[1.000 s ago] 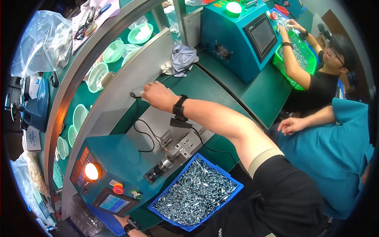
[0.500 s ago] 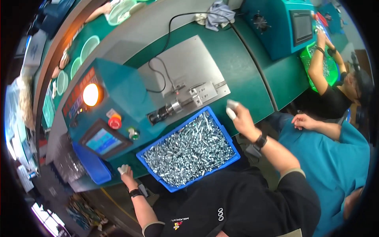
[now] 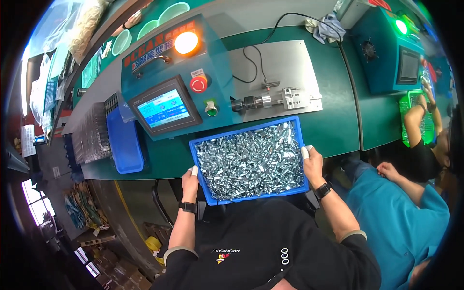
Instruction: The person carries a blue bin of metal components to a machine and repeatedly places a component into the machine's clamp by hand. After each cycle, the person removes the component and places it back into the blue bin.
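Observation:
A blue plastic tray (image 3: 257,195) heaped with small shiny metal parts (image 3: 249,162) sits at the near edge of the green bench, partly over my lap. My left hand (image 3: 190,183) grips its left side, and my right hand (image 3: 312,165) has hold of the right side near the upper corner. White covers wrap the visible thumb tips; the fingers under the rim are mostly hidden. Just behind the tray stands a teal machine (image 3: 140,84) with a lit touchscreen (image 3: 162,108) and a chuck (image 3: 251,102) facing a metal fixture (image 3: 294,98).
A flat blue tray (image 3: 124,142) leans left of the machine, beside plastic-wrapped goods (image 3: 92,137). A cable (image 3: 273,24) loops behind the steel plate (image 3: 309,63). A person in teal (image 3: 394,208) sits close on my right; beyond, another person works at a green basket (image 3: 406,118).
Both hands, formerly apart from the parts tray, now hold its two sides. The view has swung left, and the tray lies more level across it.

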Action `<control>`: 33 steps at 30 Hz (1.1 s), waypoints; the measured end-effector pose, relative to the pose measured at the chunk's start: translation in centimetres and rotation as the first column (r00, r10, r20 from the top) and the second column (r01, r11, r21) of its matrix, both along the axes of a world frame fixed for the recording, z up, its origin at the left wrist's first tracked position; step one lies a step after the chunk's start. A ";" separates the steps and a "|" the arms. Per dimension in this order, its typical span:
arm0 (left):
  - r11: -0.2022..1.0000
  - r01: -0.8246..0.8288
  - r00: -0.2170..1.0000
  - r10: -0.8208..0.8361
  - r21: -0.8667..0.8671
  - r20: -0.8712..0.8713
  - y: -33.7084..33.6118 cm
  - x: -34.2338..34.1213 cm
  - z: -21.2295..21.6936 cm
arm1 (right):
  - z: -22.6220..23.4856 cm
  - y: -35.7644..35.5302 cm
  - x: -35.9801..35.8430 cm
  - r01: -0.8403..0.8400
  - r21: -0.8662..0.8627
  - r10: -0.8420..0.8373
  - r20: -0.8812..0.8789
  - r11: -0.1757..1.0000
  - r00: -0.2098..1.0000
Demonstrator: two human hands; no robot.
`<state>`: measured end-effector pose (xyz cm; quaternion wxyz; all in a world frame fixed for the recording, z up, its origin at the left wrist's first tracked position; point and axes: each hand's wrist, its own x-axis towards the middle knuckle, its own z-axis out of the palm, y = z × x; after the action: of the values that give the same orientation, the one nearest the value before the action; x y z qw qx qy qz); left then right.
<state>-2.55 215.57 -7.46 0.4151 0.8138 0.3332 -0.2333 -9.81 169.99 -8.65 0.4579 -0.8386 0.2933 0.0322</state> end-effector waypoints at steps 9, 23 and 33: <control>0.987 0.151 0.986 -0.154 0.059 0.065 0.2 1.9 1.1 | 0.9 1.0 -0.4 0.119 0.059 -0.120 0.006 0.991 0.993; 0.989 0.148 0.967 -0.147 0.012 0.209 -0.1 1.5 2.2 | -1.1 0.0 -0.8 0.097 0.144 -0.119 0.159 0.985 0.980; 0.917 0.259 0.585 -0.399 0.304 0.706 -11.7 3.1 11.4 | -2.6 -2.5 -1.1 -0.063 0.369 0.041 0.067 0.927 0.997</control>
<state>0.55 203.83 3.89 0.3947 0.9150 -0.0086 0.0827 -10.95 167.52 -11.25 0.6151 -0.7452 0.2463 0.0748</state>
